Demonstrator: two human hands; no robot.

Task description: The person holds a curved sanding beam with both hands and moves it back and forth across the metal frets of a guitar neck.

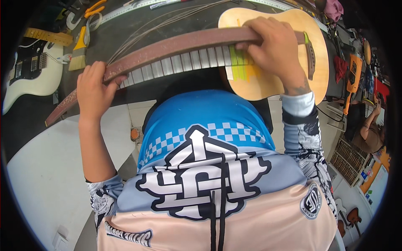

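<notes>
Shirt (209,125) close up | both hands clamped on long bar (176,46): left hand (95,90), right hand (274,46) | bar lies on guitar (268,79) neck | risk: bar may slip, scratching wood

Guitar repair workshop.
Dark bench w/ acoustic guitar body (289,54), white electric guitar (29,73), brush (78,52), orange-handled scissors (94,9), long steel ruler (125,11); more tools at right.

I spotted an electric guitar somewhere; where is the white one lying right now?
The white electric guitar lies at the far left of the head view, on the dark workbench, beside a brush, left of the left hand.
</notes>
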